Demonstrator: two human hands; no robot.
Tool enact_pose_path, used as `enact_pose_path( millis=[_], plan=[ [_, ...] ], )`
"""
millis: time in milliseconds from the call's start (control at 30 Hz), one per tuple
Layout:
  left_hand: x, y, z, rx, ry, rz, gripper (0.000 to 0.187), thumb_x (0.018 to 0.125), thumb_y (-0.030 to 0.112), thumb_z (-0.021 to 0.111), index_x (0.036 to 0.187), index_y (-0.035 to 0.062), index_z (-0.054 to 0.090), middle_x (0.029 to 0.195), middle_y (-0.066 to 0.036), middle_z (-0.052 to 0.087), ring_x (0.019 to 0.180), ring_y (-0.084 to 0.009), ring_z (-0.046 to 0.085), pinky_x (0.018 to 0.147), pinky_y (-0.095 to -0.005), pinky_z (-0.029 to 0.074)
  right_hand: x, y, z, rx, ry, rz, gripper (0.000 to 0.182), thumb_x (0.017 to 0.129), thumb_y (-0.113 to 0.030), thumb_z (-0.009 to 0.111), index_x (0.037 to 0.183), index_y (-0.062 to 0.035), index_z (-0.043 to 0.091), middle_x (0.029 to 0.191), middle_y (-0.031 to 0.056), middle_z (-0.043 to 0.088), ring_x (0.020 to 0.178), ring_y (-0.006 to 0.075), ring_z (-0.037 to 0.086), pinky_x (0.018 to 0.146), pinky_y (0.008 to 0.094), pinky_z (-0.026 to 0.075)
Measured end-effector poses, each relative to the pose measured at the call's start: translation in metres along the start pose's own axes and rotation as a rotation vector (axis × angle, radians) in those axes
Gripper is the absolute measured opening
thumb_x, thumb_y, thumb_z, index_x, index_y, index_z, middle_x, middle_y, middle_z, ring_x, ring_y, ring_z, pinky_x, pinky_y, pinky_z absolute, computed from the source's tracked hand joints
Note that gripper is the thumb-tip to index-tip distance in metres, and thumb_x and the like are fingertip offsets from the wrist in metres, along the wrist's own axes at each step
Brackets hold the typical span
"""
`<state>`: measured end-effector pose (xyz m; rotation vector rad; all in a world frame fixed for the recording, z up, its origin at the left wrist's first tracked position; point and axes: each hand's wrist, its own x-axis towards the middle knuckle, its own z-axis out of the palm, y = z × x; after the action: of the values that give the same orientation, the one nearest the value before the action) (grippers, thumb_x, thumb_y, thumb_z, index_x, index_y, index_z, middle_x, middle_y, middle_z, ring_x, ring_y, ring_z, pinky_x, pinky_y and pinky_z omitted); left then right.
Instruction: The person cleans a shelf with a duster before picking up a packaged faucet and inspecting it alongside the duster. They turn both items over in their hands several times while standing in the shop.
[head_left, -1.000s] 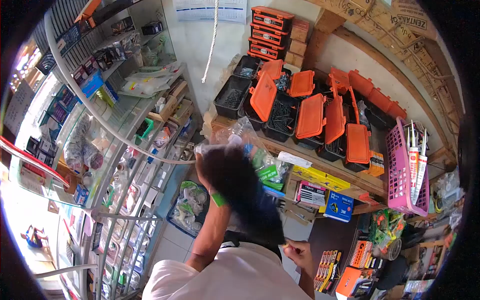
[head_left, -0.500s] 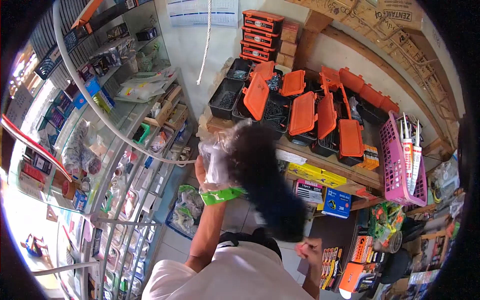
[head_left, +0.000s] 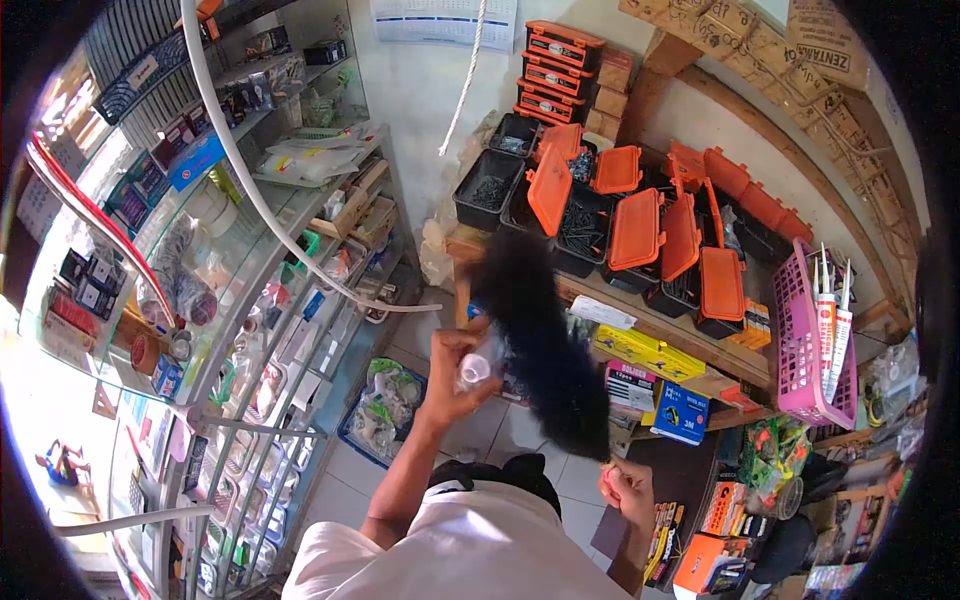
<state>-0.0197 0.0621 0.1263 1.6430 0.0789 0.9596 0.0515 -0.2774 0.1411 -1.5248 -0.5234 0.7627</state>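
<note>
My right hand [head_left: 628,488] is closed around the lower end of a fluffy black feather duster [head_left: 545,350], which rises at a slant in front of me. My left hand [head_left: 450,378] grips a clear plastic packet with a white round tube-like piece [head_left: 475,368] in it, its open end turned toward me. The duster's fluff comes right up to the packet and overlaps part of it in this view.
Black bins [head_left: 490,185] with orange lids stand on the wooden shelf ahead. A pink basket [head_left: 795,335] holding sealant tubes is at the right. A glass display case [head_left: 120,350] fills the left side, and a blue crate [head_left: 365,445] of bagged goods sits on the floor.
My left hand has turned the packet, so its green label no longer shows and the white tube end does. The duster has shifted slightly, and the whole view has moved a little left.
</note>
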Motion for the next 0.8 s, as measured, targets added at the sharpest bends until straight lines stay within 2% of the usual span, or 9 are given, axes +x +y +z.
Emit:
enact_pose_path(
  millis=[100, 133, 233, 300, 367, 500, 567, 700, 800],
  plan=[
    [0.012, 0.004, 0.004, -0.034, -0.051, 0.190, 0.053, 0.076, 0.000, 0.072, 0.113, 0.0067, 0.036, 0.126, -0.022, 0.054, 0.102, -0.0263, 0.053, 0.092, -0.0375, 0.040, -0.006, 0.000, -0.018, 0.061, -0.099, 0.055, 0.029, 0.095, -0.021, 0.058, 0.109, 0.0035, 0.064, 0.062, 0.0007, 0.053, 0.050, 0.0047, 0.041, 0.044, 0.0212, 0.031],
    [0.013, 0.008, 0.003, 0.393, -0.200, -0.039, 0.052, 0.074, -0.004, 0.071, 0.111, 0.0065, 0.036, 0.137, -0.023, 0.042, 0.122, -0.0318, 0.040, 0.102, -0.0406, 0.031, -0.010, -0.003, -0.022, 0.060, -0.159, 0.044, 0.028, 0.096, -0.020, 0.057, 0.108, 0.0038, 0.064, 0.062, 0.0005, 0.052, 0.050, 0.0045, 0.040, 0.044, 0.0213, 0.031],
    [0.013, 0.029, 0.001, 0.826, -0.307, -0.107, 0.048, 0.075, -0.005, 0.070, 0.110, 0.0054, 0.040, 0.142, -0.026, 0.041, 0.137, -0.0378, 0.034, 0.111, -0.0459, 0.027, -0.016, 0.000, -0.023, 0.085, -0.136, 0.019, 0.025, 0.096, -0.020, 0.056, 0.102, 0.0040, 0.064, 0.060, -0.0006, 0.049, 0.049, 0.0040, 0.039, 0.044, 0.0215, 0.029],
    [0.003, 0.013, -0.001, -0.147, -0.096, 0.154, 0.053, 0.073, 0.002, 0.073, 0.117, 0.0049, 0.043, 0.141, -0.026, 0.042, 0.132, -0.0359, 0.042, 0.109, -0.0454, 0.031, -0.013, 0.004, -0.026, 0.051, -0.026, 0.049, 0.031, 0.093, -0.023, 0.061, 0.111, 0.0017, 0.065, 0.060, 0.0040, 0.051, 0.046, 0.0051, 0.038, 0.042, 0.0223, 0.028],
    [-0.007, -0.006, -0.005, -0.116, -0.135, 0.206, 0.059, 0.069, 0.006, 0.077, 0.118, 0.0032, 0.044, 0.139, -0.024, 0.044, 0.128, -0.0354, 0.045, 0.109, -0.0439, 0.032, -0.014, 0.000, -0.030, 0.116, -0.046, 0.055, 0.029, 0.094, -0.021, 0.061, 0.112, 0.0014, 0.065, 0.061, 0.0040, 0.052, 0.047, 0.0051, 0.038, 0.042, 0.0223, 0.028],
    [-0.025, -0.009, -0.015, 0.075, -0.054, -0.091, 0.061, 0.064, 0.004, 0.079, 0.111, 0.0026, 0.041, 0.132, -0.023, 0.049, 0.126, -0.0368, 0.046, 0.108, -0.0424, 0.032, -0.012, -0.023, -0.024, 0.038, -0.165, 0.012, 0.025, 0.096, -0.022, 0.057, 0.097, 0.0021, 0.065, 0.060, 0.0014, 0.049, 0.049, 0.0037, 0.039, 0.042, 0.0215, 0.027],
    [-0.011, 0.002, -0.006, 0.066, -0.048, 0.099, 0.055, 0.067, 0.002, 0.076, 0.108, 0.0034, 0.039, 0.131, -0.027, 0.049, 0.126, -0.0364, 0.047, 0.108, -0.0433, 0.032, -0.004, -0.013, -0.028, 0.079, -0.086, 0.050, 0.026, 0.096, -0.018, 0.057, 0.113, 0.0007, 0.065, 0.064, -0.0023, 0.049, 0.054, 0.0038, 0.040, 0.046, 0.0208, 0.031],
    [0.020, 0.018, 0.015, -0.159, -0.027, 0.161, 0.049, 0.071, 0.000, 0.070, 0.104, 0.0061, 0.033, 0.134, -0.033, 0.046, 0.125, -0.0380, 0.049, 0.104, -0.0450, 0.036, 0.010, -0.035, -0.022, 0.107, -0.164, 0.178, 0.025, 0.097, -0.021, 0.057, 0.108, -0.0001, 0.066, 0.063, -0.0020, 0.049, 0.053, 0.0033, 0.040, 0.045, 0.0200, 0.029],
    [0.019, 0.021, 0.007, -0.097, 0.113, 0.146, 0.047, 0.072, 0.001, 0.069, 0.104, 0.0061, 0.034, 0.131, -0.030, 0.048, 0.123, -0.0360, 0.050, 0.102, -0.0441, 0.039, 0.023, -0.047, -0.032, 0.041, -0.050, 0.051, 0.030, 0.097, -0.027, 0.056, 0.107, 0.0000, 0.064, 0.063, -0.0009, 0.050, 0.048, 0.0031, 0.038, 0.042, 0.0200, 0.028]
  ],
)
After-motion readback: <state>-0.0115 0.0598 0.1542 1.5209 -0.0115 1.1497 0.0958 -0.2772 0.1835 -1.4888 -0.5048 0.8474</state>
